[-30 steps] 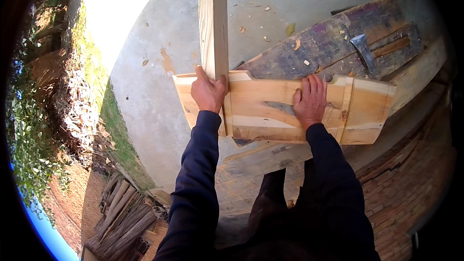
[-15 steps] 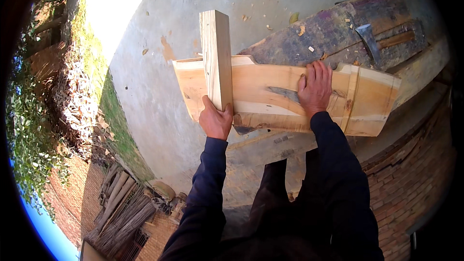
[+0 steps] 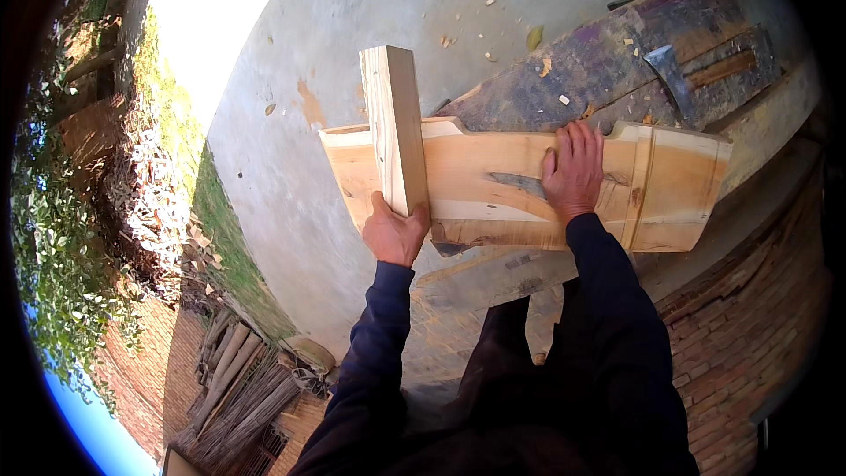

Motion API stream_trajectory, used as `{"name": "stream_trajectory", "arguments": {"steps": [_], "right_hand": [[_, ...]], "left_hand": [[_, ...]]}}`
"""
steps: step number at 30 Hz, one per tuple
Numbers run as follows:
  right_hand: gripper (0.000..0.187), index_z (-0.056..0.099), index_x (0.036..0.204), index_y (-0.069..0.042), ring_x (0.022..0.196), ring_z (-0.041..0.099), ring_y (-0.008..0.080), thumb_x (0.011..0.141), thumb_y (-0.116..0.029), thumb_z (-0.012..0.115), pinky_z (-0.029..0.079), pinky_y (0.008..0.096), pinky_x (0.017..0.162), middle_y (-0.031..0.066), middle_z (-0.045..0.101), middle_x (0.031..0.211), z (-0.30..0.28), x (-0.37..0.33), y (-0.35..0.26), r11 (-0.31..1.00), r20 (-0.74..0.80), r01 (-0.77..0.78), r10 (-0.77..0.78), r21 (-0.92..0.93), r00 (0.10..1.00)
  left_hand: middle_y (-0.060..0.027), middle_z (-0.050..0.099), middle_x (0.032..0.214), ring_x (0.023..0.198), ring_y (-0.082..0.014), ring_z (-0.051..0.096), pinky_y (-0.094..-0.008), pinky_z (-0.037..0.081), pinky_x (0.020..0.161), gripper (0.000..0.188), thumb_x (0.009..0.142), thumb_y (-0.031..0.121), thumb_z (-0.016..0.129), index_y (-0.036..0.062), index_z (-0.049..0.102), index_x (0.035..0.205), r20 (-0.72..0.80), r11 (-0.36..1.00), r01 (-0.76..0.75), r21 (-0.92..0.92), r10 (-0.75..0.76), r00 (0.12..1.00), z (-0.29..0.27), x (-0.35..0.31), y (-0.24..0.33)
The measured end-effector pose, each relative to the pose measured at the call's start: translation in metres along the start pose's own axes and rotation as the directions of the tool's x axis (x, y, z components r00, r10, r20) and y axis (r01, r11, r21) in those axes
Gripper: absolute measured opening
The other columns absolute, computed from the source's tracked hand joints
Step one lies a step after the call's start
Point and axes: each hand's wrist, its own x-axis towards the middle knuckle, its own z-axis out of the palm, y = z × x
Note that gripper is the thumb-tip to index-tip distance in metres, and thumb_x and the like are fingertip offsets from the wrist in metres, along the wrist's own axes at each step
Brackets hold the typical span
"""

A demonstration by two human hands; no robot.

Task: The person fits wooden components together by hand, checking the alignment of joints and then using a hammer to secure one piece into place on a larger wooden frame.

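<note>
A long wooden board (image 3: 493,189), pale with reddish-brown patches and a dark knot, lies crosswise in front of me; its far edge has a shallow cutout, and a groove runs across its right part. On its left part a square wooden block (image 3: 395,123) lies crosswise, its far end sticking out past the board. My left hand (image 3: 395,231) is closed around the block's near end, thumb on the left side. My right hand (image 3: 575,169) presses on the board right of its middle, fingers together and reaching to the far edge.
Beyond the board a stained thick plank (image 3: 564,70) slopes up to the right. An axe (image 3: 677,79) lies on its right end. Wood chips dot the concrete floor (image 3: 300,62). Stacked logs (image 3: 233,379) stand at lower left, and brick paving (image 3: 740,344) lies at lower right.
The block and my left hand have come a little nearer to me. The board's left end has also shifted slightly toward me, while my right hand stays nearly where it was.
</note>
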Motion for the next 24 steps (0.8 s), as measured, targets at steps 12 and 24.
{"name": "stream_trajectory", "arguments": {"steps": [12,24], "right_hand": [[0.037,0.061,0.125,-0.004,0.132,0.054,0.0357,0.089,-0.017,0.062,0.035,0.0611,0.118,0.0154,0.061,0.13,0.012,0.0,0.006,0.996,0.162,-0.072,0.064,0.044,0.985],[0.045,0.064,0.118,0.0,0.11,0.062,0.0416,0.103,-0.039,0.048,0.032,0.0601,0.117,0.0176,0.067,0.109,0.024,-0.006,0.025,0.998,0.179,0.062,-0.056,-0.03,0.982]], "left_hand": [[-0.0215,0.072,0.1,0.091,-0.0284,0.07,-0.0377,0.055,0.082,0.054,0.082,0.012,0.081,-0.0061,0.056,0.127,-0.024,0.956,0.049,-0.29,-0.058,0.998,0.015,0.025,0.023],[-0.0175,0.066,0.115,0.1,-0.0272,0.066,-0.0399,0.053,0.088,0.055,0.078,0.001,0.079,-0.0047,0.054,0.126,-0.107,0.981,0.152,-0.121,-0.166,0.98,0.014,0.002,-0.006]]}}
